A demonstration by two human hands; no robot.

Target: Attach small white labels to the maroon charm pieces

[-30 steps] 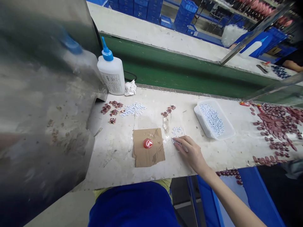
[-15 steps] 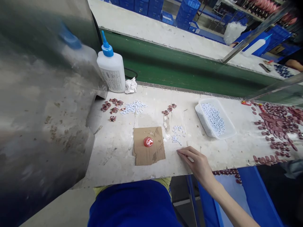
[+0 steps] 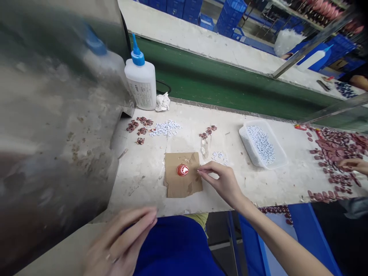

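Observation:
My right hand (image 3: 222,180) is closed in a pinch at the right edge of a brown cardboard piece (image 3: 172,188). A tiny white bit shows at its fingertips. On the cardboard sits a shiny red blob or small red cap (image 3: 182,170). My left hand (image 3: 123,239), slightly blurred, is low at the left by the table's front edge. Its thumb and fingers are pressed together at the tips; whatever they hold is hidden. Just beyond my right hand lie scattered small white-and-blue pieces (image 3: 219,156). Small brown figure-like parts (image 3: 207,132) lie further back.
A white squeeze bottle (image 3: 141,84) with a blue nozzle stands by a metal panel (image 3: 63,126), near crumpled tissue (image 3: 163,102). A clear tub (image 3: 277,155) holds white-and-blue pieces. More pieces (image 3: 166,128) and brown parts (image 3: 140,130) lie left. Another person's hand (image 3: 355,165) touches reddish-brown parts at right.
My right hand has moved left and away from me, from beside the small pieces to the cardboard's edge. My left hand has come into view, as has another person's hand at right.

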